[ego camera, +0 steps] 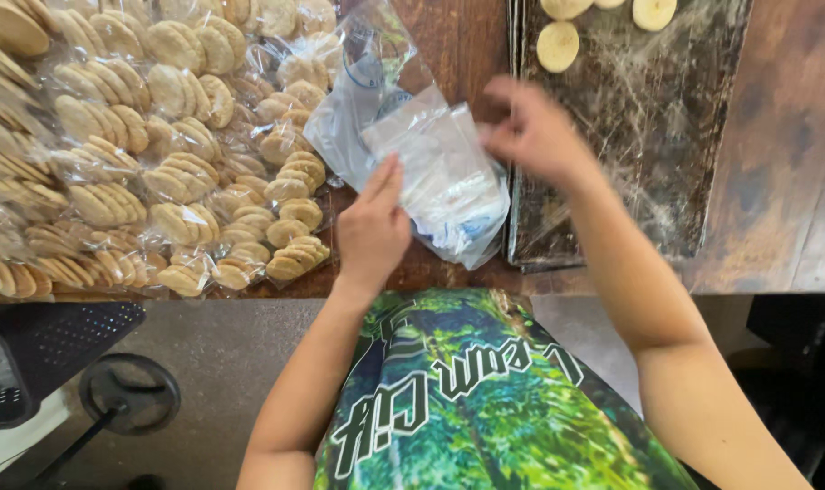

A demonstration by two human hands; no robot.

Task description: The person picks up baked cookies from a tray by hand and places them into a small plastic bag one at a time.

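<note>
The desk (794, 181) is dark wood and carries everything; its near edge runs straight across in front of the person. I take the tray (648, 136) as landmark: a dark, worn baking tray lying flat with its long side running away from the person. A few bare round cookies (558, 45) sit at its far end, likely left there loose so they can be picked up one by one.

Well left of the tray lies a broad heap of packed cookies (158, 145), clear packets each holding a short row of pale rounds, overlapping one another and filling that end of the desk. They seem piled there simply to keep them out of the working space.

Just left of the tray, touching its near left edge, is a loose stack of empty clear bags (376, 100), crumpled and slumped.

On top of that stack is the bag (444, 168), a small clear flat one. Its long axis runs slantwise, from the far left down toward the tray's near left corner. I cannot tell which end is the mouth.

The right hand (530, 132) hovers over the tray's left edge, fingers curled and pinching the bag's far corner. The left hand (373, 227), left of the tray, lies with fingers straight and close together, pressing the bag's left edge, probably to steady it.
</note>
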